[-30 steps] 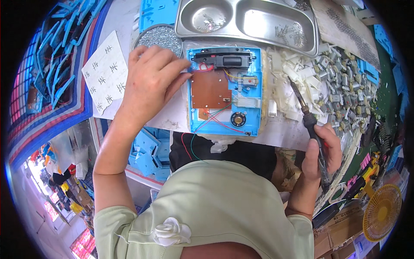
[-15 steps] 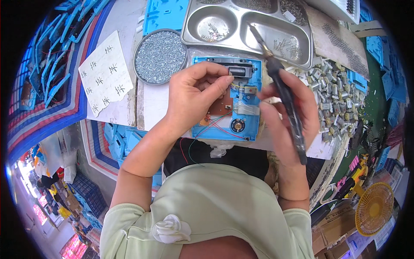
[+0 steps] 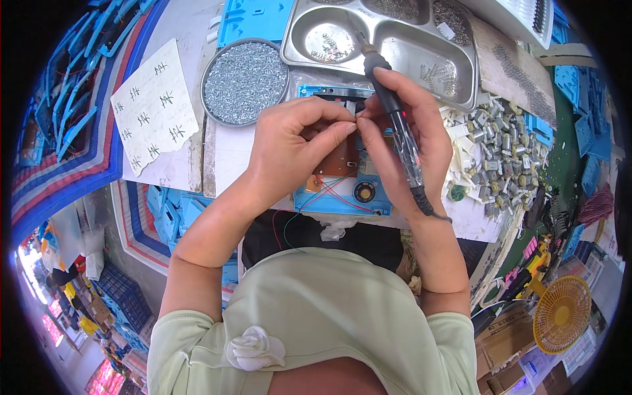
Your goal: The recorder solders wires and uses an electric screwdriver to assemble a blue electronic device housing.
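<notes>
Between my hands lies a blue plastic housing [image 3: 316,202] with a brown circuit board [image 3: 336,162], a small round speaker [image 3: 365,191] and thin red and green wires. My left hand [image 3: 289,135] is closed over its upper part, thumb and index finger pinched together on something too small to make out. Close against those fingertips, my right hand [image 3: 411,125] pinches with thumb and index finger too. A black soldering iron [image 3: 397,115] is held in that right hand, its tip pointing up and away over the steel tray. My fingers hide part of the housing's upper half.
The compartmented steel tray [image 3: 378,39] holds small metal parts. A round dish [image 3: 286,76] of silvery screws stands left of it, near a marked paper sheet [image 3: 155,108]. Small motors [image 3: 503,151] are heaped at right. Blue housings fill a striped bag [image 3: 99,178]; a yellow fan [image 3: 561,315] stands lower right.
My right hand has moved left, bringing its fingertips to those of my left hand. The soldering iron swung left with it. My left hand stays pinched at nearly the same spot.
</notes>
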Demonstrator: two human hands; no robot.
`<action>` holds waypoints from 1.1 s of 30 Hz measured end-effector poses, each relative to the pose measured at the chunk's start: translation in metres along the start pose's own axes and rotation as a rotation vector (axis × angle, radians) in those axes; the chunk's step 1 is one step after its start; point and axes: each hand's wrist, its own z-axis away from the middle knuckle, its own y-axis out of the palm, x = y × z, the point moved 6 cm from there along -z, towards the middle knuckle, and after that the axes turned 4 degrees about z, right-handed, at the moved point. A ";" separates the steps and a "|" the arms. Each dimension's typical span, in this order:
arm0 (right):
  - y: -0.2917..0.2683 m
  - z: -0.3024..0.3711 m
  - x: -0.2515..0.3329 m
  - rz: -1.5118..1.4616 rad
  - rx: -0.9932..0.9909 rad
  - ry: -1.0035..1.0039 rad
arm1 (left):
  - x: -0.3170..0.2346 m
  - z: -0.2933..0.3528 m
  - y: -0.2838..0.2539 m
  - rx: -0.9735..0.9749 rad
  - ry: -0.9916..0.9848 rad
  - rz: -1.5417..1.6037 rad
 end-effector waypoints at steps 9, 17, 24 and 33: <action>-0.001 0.006 0.001 0.138 0.005 -0.051 | -0.002 0.000 -0.001 -0.005 0.183 -0.120; -0.002 0.007 0.003 0.111 -0.035 -0.061 | 0.001 0.002 0.001 -0.025 0.160 -0.085; -0.002 0.013 0.000 0.137 -0.042 -0.101 | 0.003 0.004 -0.002 -0.083 0.101 0.008; -0.061 0.032 0.016 0.249 -0.122 -0.215 | -0.002 0.004 0.007 -0.007 0.181 -0.232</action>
